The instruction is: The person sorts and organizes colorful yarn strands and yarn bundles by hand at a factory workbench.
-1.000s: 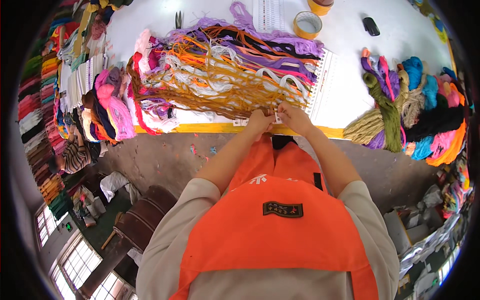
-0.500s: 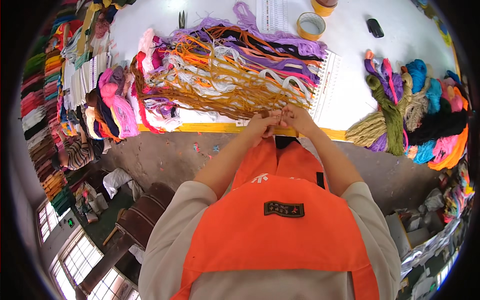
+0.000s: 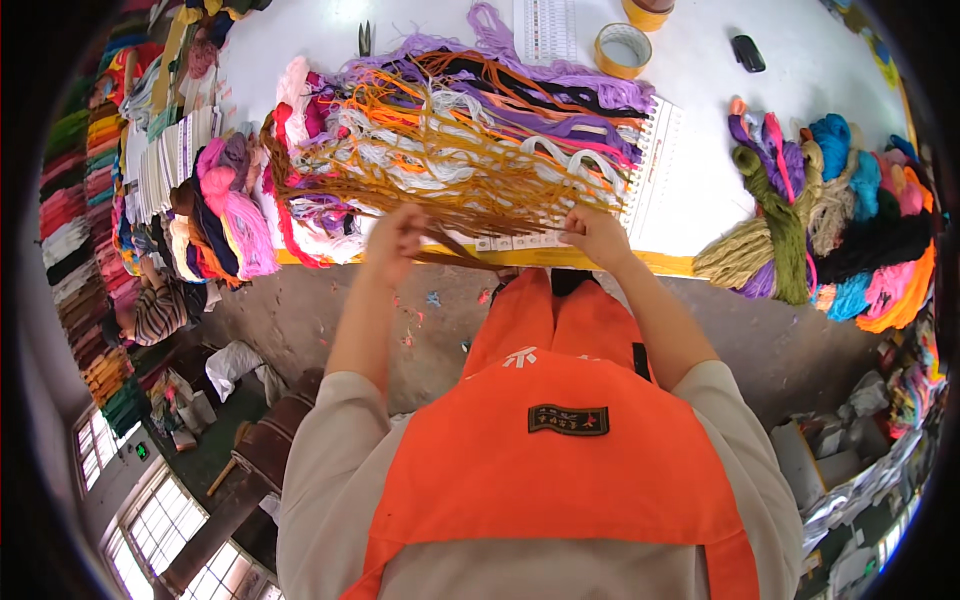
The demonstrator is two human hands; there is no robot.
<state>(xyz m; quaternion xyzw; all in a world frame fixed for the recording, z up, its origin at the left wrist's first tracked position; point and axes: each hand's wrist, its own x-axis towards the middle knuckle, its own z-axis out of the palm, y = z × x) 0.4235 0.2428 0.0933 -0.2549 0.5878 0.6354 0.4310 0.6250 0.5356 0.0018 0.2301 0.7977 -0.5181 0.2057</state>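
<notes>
Many brown strands (image 3: 482,219) seem light, soft, best pinched at ends, left grip (image 3: 395,242) and right grip (image 3: 597,238) half-curled, hold unclear.

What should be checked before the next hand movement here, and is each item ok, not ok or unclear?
1. Left hand free of yarn: cannot tell; its fingers are curled beside brown strands.
2. Right hand near the white card strip: ok, at its right end.
3. Brown strands all within the table edge: not ok; some cross it.
4. Dark snips away from both hands: ok, toward the table's far side.
5. Olive skein separate from the brown strands: ok, off to the right.
</notes>
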